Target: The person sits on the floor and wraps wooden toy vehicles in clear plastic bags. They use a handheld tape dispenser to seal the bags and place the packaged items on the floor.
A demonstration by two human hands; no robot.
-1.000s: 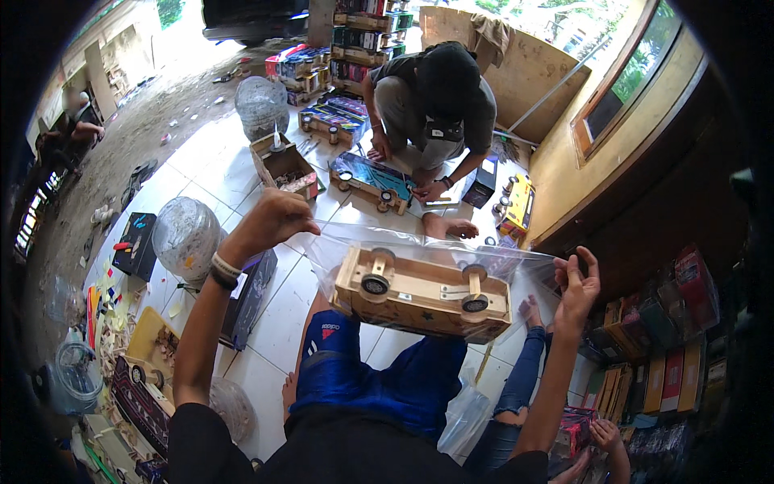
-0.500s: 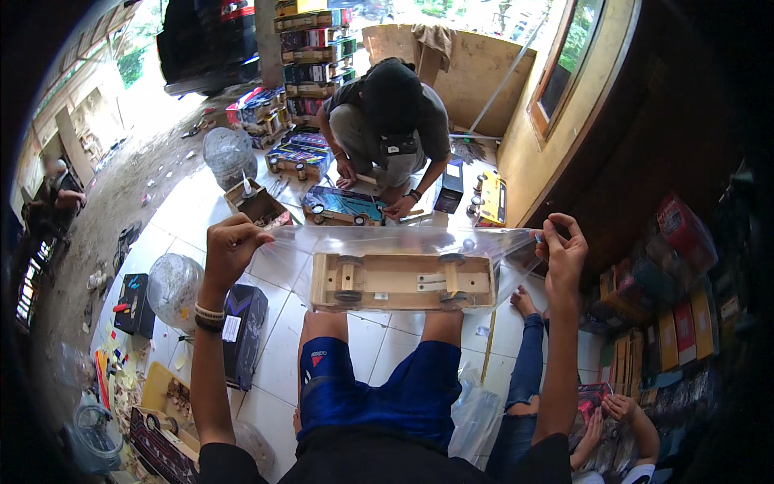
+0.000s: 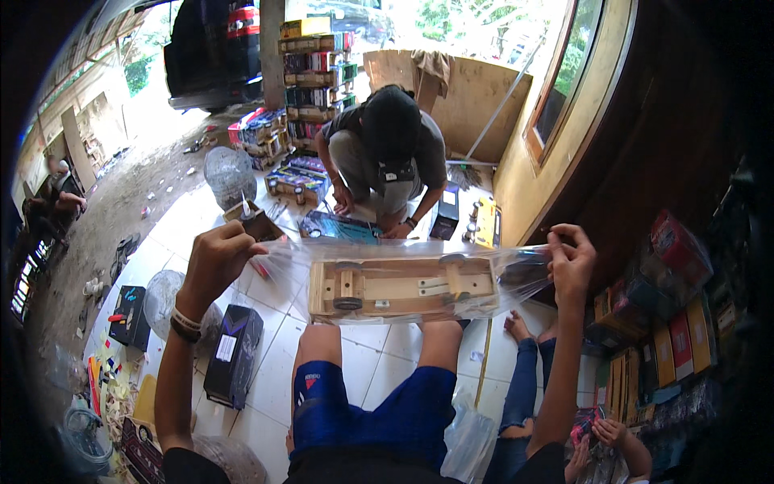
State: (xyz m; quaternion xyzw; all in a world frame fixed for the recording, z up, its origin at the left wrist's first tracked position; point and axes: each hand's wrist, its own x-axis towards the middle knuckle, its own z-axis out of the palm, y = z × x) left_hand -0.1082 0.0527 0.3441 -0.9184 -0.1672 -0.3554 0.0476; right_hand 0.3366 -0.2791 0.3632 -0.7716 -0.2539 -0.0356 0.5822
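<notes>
A wooden toy vehicle, its underside with axles and dark wheels facing me, hangs inside a clear plastic bag. The bag's upper edge is drawn taut between my hands. My left hand pinches one upper corner, wristbands on that arm. At the opposite corner my right hand closes thumb and fingers on the film. The toy rests over my knees, apart from both hands. Below it, clear plastic bags lie on the floor beside my leg.
Across from me a person squats over a teal toy vehicle. Stacked toy vehicles stand behind. A dark box and a glue-bottle crate are at left. On the right, another person's hands hold something pink near stacked boxes.
The bagged toy has tilted slightly, its right end now higher. My hands have moved slightly outward and down, and the bag's film looks tighter and more creased.
</notes>
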